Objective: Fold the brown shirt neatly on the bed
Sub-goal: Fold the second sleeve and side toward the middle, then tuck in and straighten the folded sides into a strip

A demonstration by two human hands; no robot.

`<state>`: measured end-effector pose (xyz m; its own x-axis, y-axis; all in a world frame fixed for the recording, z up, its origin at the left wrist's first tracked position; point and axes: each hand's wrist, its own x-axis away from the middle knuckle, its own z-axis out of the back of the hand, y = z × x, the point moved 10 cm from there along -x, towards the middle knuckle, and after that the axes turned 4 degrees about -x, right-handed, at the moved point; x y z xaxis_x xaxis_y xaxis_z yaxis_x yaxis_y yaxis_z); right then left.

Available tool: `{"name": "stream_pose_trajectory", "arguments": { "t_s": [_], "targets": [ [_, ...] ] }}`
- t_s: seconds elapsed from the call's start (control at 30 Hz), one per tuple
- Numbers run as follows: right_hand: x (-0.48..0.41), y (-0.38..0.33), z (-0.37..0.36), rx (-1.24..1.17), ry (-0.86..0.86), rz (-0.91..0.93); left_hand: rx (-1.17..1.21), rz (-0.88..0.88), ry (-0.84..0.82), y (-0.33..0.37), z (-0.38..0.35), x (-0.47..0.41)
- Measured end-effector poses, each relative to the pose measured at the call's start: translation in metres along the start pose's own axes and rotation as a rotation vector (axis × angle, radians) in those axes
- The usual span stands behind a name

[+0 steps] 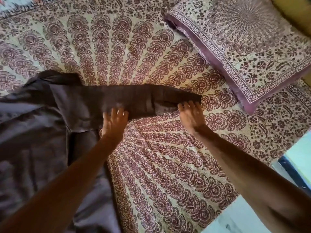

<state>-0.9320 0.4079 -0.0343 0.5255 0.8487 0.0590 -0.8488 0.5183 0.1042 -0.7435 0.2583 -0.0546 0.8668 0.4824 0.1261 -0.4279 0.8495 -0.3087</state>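
Shirt of plain dark brown cloth (pixel 33 132) lay spread across the left part of a bed, its body rumpled and running off the left and lower edges of the view. Beneath it was a cream bedspread printed with maroon fan-shaped motifs (pixel 168 165). From the shirt's body one long brown sleeve (pixel 134 95) stretched rightward, flat on the spread.

The person's left hand (pixel 114 121) rested palm down on the sleeve's near edge, about midway along, fingers spread and nearly straight, gripping nothing. To the right, the right hand (pixel 190 115) reached the sleeve's cuff end (pixel 193 96), fingers fairly straight with their tips on the cloth. No curl around the fabric was visible.

Further right, well apart from the sleeve, sat a rectangular pillow in a matching maroon floral print with a purple border (pixel 252 47).

The step appeared to be flattening the sleeve before folding it in over the body. It would go best with the left hand pinning the cloth while the right drew the cuff taut, stroking creases outward. The sleeve's edges should also be aligned first, since any wrinkle would likely be trapped in the fold.
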Motion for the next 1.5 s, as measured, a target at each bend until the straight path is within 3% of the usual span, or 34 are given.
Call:
{"name": "stream_pose_trajectory", "arguments": {
  "t_s": [0.17, 0.33, 0.47, 0.63, 0.77, 0.83, 0.9, 1.0, 1.1, 1.2, 1.3, 1.5],
  "targets": [
    [0.061, -0.061, 0.023, -0.294, -0.067, 0.111, 0.176, 0.178, -0.087, -0.069, 0.004, 0.033],
    [0.146, -0.165, 0.048, -0.514, -0.187, 0.290, 0.523, 0.260, 0.009, -0.144, 0.020, 0.077],
    [0.209, -0.261, 0.057, -0.574, -0.304, 0.317, 0.629, 0.161, 0.047, -0.179, 0.039, 0.123],
    [0.269, -0.354, 0.069, -0.511, -0.265, 0.260, 0.621, -0.027, 0.071, -0.186, 0.033, 0.175],
    [0.300, -0.409, 0.047, -0.311, -0.308, 0.197, 0.541, -0.037, -0.033, -0.183, -0.015, 0.208],
    [0.314, -0.426, 0.033, -0.338, -0.383, 0.180, 0.453, -0.083, -0.116, -0.173, -0.043, 0.228],
    [0.322, -0.430, 0.020, -0.415, -0.440, 0.109, 0.475, -0.078, -0.194, -0.165, -0.070, 0.247],
    [0.315, -0.410, 0.026, -0.477, -0.273, -0.089, 0.738, 0.114, -0.195, -0.163, -0.095, 0.268],
    [0.317, -0.368, 0.019, -0.489, -0.193, -0.364, 1.066, 0.485, -0.252, -0.165, -0.119, 0.290],
    [0.337, -0.331, -0.007, -0.580, -0.361, -0.690, 1.315, 0.873, -0.342, -0.160, -0.146, 0.317],
    [0.347, -0.318, -0.015, -0.696, -0.416, -0.837, 1.331, 0.893, -0.426, -0.141, -0.157, 0.331],
    [0.365, -0.307, -0.024, -0.619, -0.562, -0.758, 1.326, 0.898, -0.507, -0.111, -0.147, 0.360]
  ]
}}
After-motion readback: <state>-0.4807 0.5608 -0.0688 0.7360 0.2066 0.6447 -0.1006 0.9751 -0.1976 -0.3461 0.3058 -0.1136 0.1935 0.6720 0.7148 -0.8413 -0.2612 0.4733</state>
